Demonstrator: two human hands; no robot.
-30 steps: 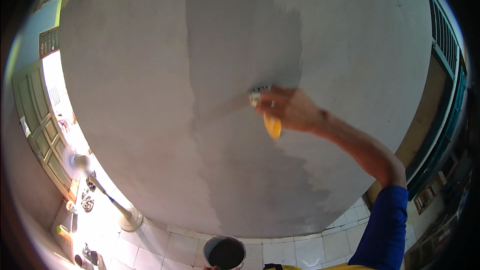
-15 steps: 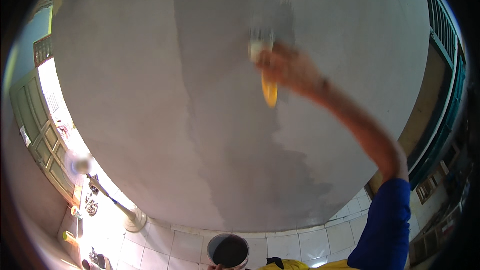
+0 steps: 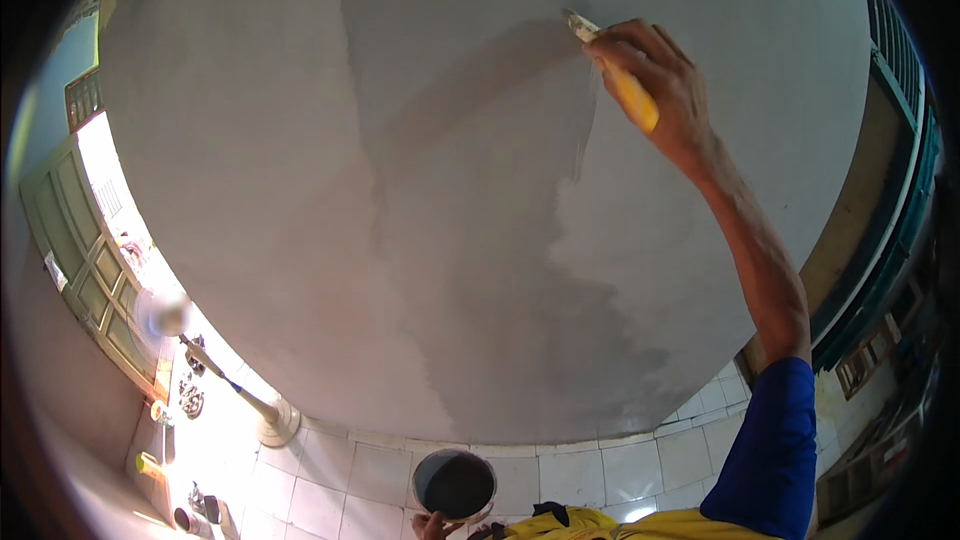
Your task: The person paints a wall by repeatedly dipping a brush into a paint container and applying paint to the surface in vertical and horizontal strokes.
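My right hand (image 3: 662, 80) is closed round the yellow handle of a paintbrush (image 3: 634, 100), with the arm stretched up and forward. The brush tip touches or nearly touches the grey wall (image 3: 740, 180), at the right edge of a darker, wet-looking band (image 3: 480, 200). Low in the picture my left hand (image 3: 437, 526) grips a round bucket (image 3: 455, 485) by its lower rim. Dark grey liquid seems to fill part of the bucket. Most of the left hand is cut off by the lower edge.
A standing fan (image 3: 230, 380) is at the left, before a bright doorway and a green panelled door (image 3: 85, 260). White tiles (image 3: 630, 470) cover the floor along the wall's foot. A teal barred frame (image 3: 900, 70) stands at the far right, with wooden items below it.
My right hand has moved right and slightly up with the paintbrush, which is now tilted up to the left. The dark band's right edge reaches further right. The bucket sits slightly higher.
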